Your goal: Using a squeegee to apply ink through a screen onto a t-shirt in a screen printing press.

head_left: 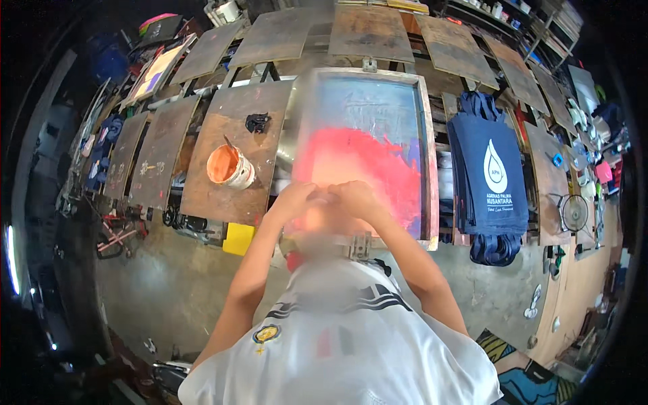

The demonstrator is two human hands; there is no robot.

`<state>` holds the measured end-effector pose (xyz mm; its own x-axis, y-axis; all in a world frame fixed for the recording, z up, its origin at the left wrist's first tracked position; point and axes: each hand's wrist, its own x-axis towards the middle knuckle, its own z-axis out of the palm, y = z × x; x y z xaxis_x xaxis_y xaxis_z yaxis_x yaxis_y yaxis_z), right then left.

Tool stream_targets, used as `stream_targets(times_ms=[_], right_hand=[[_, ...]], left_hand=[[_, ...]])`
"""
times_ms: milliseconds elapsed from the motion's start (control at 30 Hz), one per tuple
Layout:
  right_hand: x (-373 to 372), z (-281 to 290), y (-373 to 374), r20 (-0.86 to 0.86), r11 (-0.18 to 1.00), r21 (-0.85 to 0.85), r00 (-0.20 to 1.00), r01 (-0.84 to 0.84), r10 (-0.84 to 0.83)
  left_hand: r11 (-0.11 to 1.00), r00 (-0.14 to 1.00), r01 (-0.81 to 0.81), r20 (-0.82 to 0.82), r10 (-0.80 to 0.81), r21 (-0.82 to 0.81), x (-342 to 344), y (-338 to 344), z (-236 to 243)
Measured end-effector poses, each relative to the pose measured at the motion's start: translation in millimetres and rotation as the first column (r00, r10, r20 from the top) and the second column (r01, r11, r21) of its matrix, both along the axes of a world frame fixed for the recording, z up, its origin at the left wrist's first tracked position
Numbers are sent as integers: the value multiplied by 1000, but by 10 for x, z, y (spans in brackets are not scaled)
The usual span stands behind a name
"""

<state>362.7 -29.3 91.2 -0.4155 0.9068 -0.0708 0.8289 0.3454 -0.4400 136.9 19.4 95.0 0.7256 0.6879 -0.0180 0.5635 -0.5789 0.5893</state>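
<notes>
A person in a white jersey is leaning over a screen-printing frame (364, 145) lying flat on a wooden counter (223, 182); the left hand (295, 198) and the right hand (354, 196) are meeting, knuckles nearly touching, at the near end of the frame's mesh, where a broad patch of pink-red ink (358, 169) is spreading across it; both hands are curling closed, but whatever they are gripping is blurred and cannot be told; a metal hinge clamp (369, 65) is sitting on the frame's far edge. Just left of the frame, an orange paint bucket (229, 167) with a stick poking out is standing on the counter, and a black rag (257, 122) is lying beyond it. To the right, a stack of navy tote bags (489, 172) bearing a white droplet emblem is lying, well apart from the hands. A yellow block (239, 239) is resting on the concrete floor (169, 283) below the counter's near edge.
</notes>
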Motion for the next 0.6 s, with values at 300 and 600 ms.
stream_targets(times_ms=[300,600], right_hand=[[140,1,354,44,999,10,998,-34,33],[116,-78,260,56,999,41,998,-32,29]], left_hand=[[991,993,-107,-31,110,82,145,195,-147],[989,974,-130,175,141,-73,86,109,-240]])
